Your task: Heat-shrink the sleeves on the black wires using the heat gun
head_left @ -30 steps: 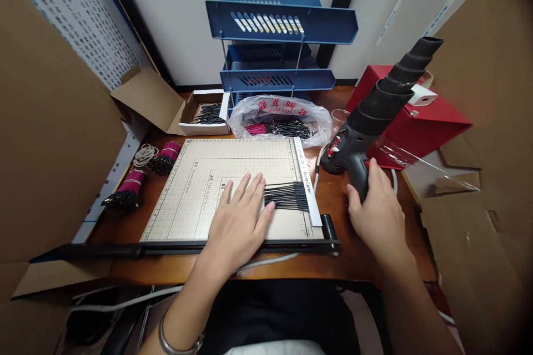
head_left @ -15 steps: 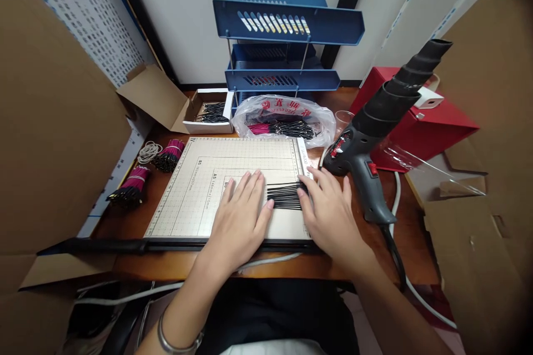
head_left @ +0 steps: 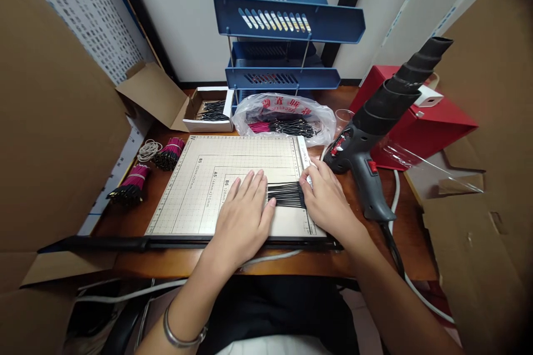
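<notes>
A row of thin black wires [head_left: 285,195] lies side by side across a cream-coloured paper trimmer board [head_left: 179,199] printed with a grid and paper sizes. My left hand [head_left: 244,213] rests flat on the board, fingers stretched out, its thumb touching the wires near their left ends. What lies beneath that palm is hidden. Over at the board's right edge, my right hand [head_left: 327,195] has its fingers curled together at the wires' right ends, which it covers. The trimmer's black handle [head_left: 104,243] lies low along the front edge.
Tied pink-and-black bundles [head_left: 132,184] lie left of the board. Behind it are an open carton [head_left: 208,126] of black wires, a plastic bag [head_left: 245,116] with more, and a blue tray rack [head_left: 287,19]. A heat gun [head_left: 366,150] and red box [head_left: 441,116] stand right.
My right hand has shifted slightly right, its fingers drawing in from spread to curled at the wire ends. My left hand stays almost in place on the board.
</notes>
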The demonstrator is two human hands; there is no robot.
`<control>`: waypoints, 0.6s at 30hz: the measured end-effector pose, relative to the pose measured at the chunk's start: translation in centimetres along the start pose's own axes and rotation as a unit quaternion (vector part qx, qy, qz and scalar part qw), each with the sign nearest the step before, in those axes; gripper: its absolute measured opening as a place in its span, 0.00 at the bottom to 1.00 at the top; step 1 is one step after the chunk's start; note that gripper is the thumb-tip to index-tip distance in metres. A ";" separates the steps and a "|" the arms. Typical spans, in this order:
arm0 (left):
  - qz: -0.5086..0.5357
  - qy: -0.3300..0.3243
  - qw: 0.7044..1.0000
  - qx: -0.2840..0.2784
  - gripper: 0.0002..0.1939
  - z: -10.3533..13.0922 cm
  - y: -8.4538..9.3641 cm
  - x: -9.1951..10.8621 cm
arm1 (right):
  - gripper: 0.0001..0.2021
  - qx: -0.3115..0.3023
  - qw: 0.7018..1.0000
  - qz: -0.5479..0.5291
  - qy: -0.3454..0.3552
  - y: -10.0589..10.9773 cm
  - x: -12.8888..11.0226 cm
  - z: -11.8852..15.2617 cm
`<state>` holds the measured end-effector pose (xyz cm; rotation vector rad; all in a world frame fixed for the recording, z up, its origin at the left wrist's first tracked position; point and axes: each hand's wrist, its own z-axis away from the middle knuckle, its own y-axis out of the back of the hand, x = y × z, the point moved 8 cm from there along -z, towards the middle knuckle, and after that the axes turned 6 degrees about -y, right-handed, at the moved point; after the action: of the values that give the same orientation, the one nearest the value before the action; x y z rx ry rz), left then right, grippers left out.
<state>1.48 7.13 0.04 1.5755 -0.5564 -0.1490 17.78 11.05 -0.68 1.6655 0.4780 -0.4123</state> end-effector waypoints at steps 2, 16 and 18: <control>-0.010 -0.007 1.000 0.000 0.30 0.1 0.0 0.1 | 0.10 -0.001 1.000 -0.002 -0.002 -0.1 0.2 -0.1; -0.063 -0.039 0.997 -0.013 0.31 0.1 -0.6 0.7 | 0.31 -0.028 0.995 0.071 0.068 -1.2 -5.1 5.3; -0.065 -0.037 0.997 -0.016 0.31 0.1 -0.6 0.6 | 0.34 -0.030 0.992 0.099 0.068 -1.9 -5.5 5.6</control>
<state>2.13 6.79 -0.41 1.5794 -0.5065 -0.3153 12.14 5.36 -0.19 1.6708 0.4164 -0.1378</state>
